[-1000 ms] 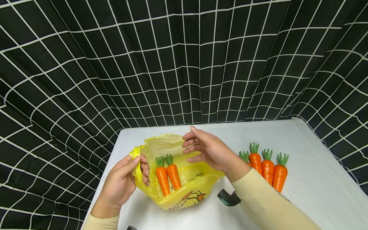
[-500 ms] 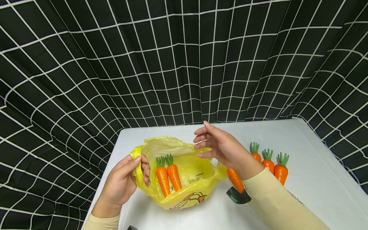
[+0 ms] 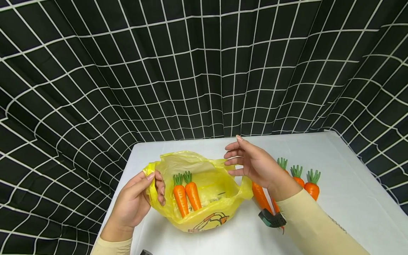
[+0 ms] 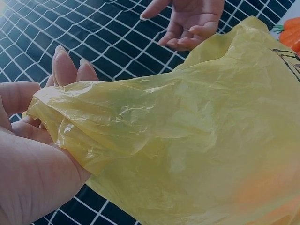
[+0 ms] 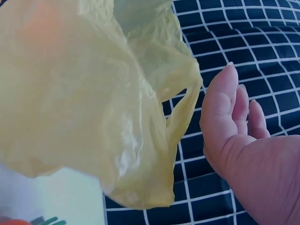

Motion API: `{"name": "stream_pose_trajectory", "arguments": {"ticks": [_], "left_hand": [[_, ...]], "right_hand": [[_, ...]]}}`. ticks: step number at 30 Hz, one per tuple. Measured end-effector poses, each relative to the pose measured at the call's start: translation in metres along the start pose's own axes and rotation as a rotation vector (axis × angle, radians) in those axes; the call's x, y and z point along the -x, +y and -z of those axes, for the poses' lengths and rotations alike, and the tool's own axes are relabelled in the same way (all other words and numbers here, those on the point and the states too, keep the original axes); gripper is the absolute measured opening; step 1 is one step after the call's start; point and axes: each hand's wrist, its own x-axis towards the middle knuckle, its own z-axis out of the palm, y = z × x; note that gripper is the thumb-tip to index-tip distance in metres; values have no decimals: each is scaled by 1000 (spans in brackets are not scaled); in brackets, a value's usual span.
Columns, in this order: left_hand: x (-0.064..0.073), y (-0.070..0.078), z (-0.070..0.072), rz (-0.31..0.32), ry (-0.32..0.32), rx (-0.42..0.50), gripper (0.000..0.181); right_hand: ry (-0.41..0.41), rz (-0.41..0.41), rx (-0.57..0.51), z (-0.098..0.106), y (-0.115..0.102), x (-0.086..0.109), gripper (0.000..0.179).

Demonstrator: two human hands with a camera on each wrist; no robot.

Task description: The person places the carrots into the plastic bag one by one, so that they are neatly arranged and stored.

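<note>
A yellow plastic bag (image 3: pixel 220 209) stands with its mouth open on the white table, a cartoon print on its front. Two carrots (image 3: pixel 180 200) with green tops lie side by side inside it. My left hand (image 3: pixel 135 198) grips the bag's left handle, thumb pressed over the folded plastic; the left wrist view shows this hold (image 4: pixel 37 154) too. Just right of the bag, my right hand (image 3: pixel 255 164) hovers with relaxed fingers and holds nothing. In the right wrist view a small gap parts that hand (image 5: pixel 243 136) from the bag's loose right handle (image 5: pixel 185 112).
Several more carrots (image 3: pixel 311 187) lie to the right on the white table (image 3: pixel 350 198), partly hidden by my right hand and forearm. A dark wrist device (image 3: pixel 272 219) sits at my right wrist. Black cloth (image 3: pixel 204 71) with a white grid surrounds the table.
My right hand has drawn away to the right from over the bag's mouth, uncovering the bag's right handle. The left hand and both carrots in the bag have hardly moved.
</note>
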Motion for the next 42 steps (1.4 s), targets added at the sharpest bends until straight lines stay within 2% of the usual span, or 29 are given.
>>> {"name": "stream_pose_trajectory", "arguments": {"ticks": [19, 26, 36, 42], "left_hand": [[2, 0, 2, -5, -2, -8, 32], [4, -1, 2, 0, 12, -13, 31], [4, 0, 2, -5, 11, -11, 31], [4, 0, 3, -10, 1, -5, 32]], "right_hand": [[72, -38, -29, 31, 16, 15, 64], [122, -61, 10, 42, 23, 22, 65], [121, -59, -9, 59, 34, 33, 58], [151, -72, 13, 69, 38, 38, 62]]}}
